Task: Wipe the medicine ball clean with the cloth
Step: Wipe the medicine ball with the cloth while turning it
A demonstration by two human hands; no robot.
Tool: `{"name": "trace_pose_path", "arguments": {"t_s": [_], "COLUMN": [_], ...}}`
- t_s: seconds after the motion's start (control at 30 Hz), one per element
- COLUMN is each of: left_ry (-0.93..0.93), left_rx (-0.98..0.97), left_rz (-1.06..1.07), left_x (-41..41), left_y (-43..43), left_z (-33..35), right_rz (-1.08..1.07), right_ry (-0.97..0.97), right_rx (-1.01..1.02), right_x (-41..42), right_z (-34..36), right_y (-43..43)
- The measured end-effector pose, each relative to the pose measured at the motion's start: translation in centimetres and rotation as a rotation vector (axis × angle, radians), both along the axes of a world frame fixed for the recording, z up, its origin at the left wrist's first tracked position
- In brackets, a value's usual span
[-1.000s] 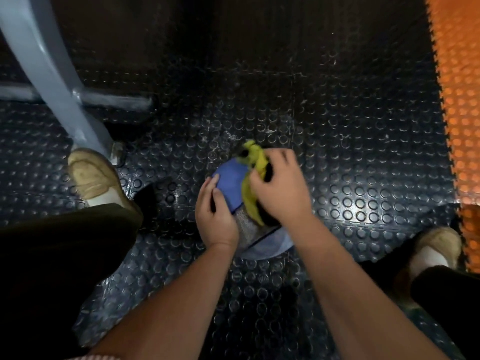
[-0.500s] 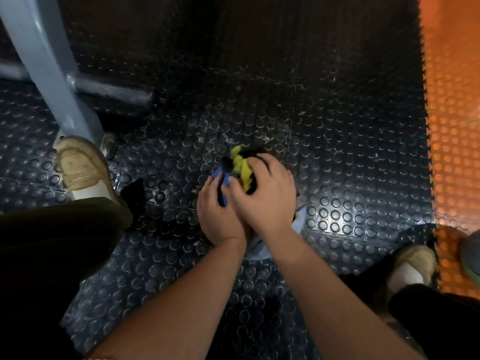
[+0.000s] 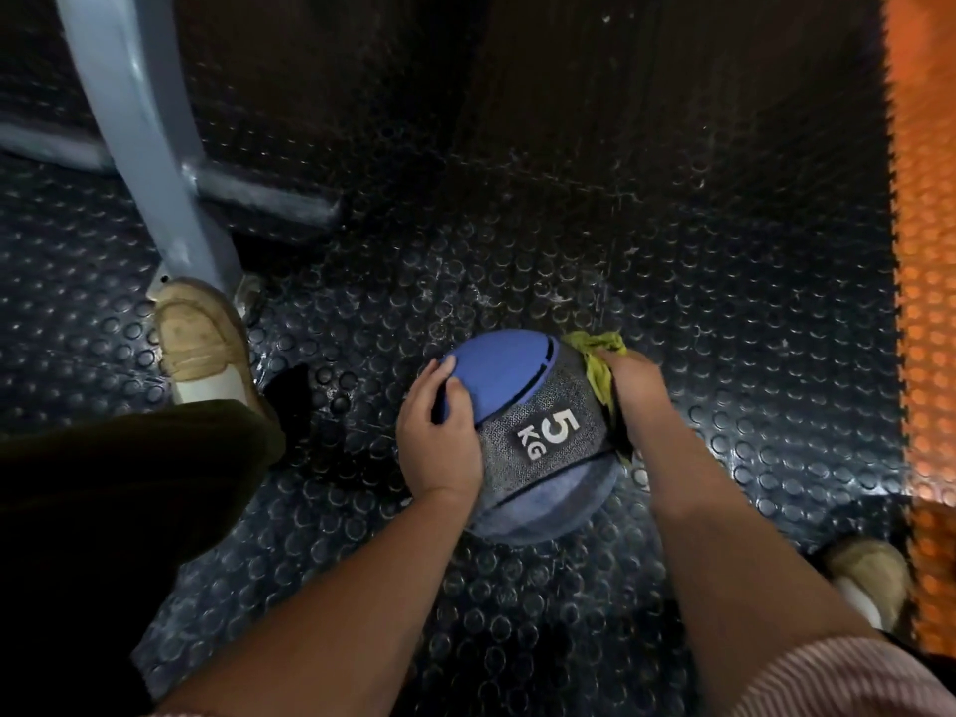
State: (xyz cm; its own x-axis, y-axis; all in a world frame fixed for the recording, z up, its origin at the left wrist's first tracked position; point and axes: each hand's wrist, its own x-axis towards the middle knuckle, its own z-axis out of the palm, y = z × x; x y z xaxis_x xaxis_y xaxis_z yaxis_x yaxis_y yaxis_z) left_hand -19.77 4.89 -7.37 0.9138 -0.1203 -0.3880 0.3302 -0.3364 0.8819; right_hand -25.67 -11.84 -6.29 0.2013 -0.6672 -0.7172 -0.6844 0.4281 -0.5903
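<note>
A blue and grey medicine ball (image 3: pixel 538 421) marked "5 KG" rests on the studded black floor between my feet. My left hand (image 3: pixel 439 437) grips its left side, fingers over the blue panel. My right hand (image 3: pixel 639 395) presses a crumpled yellow-green cloth (image 3: pixel 600 364) against the ball's right side; the cloth shows above and below my fingers. The ball's underside and far right are hidden.
A pale blue metal frame leg (image 3: pixel 155 163) with a floor bar stands at the back left, beside my left shoe (image 3: pixel 199 344). My right shoe (image 3: pixel 869 577) is at the lower right. An orange studded mat (image 3: pixel 926 282) runs along the right edge.
My right hand has slid the cloth from the top of the ball down to its right side, uncovering the "5 KG" label. My left hand has stayed on the left side.
</note>
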Motion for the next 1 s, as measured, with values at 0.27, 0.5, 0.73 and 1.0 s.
{"name": "trace_pose_path", "arguments": {"t_s": [0.27, 0.5, 0.73, 1.0], "left_ry": [-0.352, -0.231, -0.358, -0.448], "left_rx": [0.104, 0.412, 0.285, 0.238], "left_rz": [-0.254, -0.332, -0.259, -0.253], "left_x": [-0.4, -0.6, -2.7, -3.3], "left_y": [-0.7, -1.6, 0.1, 0.6], "left_z": [0.3, 1.3, 1.0, 0.1], "right_rz": [0.258, 0.455, 0.155, -0.091], "right_ry": [-0.016, -0.021, 0.111, -0.056], "right_rx": [-0.306, -0.751, -0.562, -0.019], "right_x": [0.9, 1.3, 0.9, -1.3], "right_z": [1.0, 3.1, 2.5, -0.4], "right_y": [2.3, 9.5, 8.4, 2.5]}}
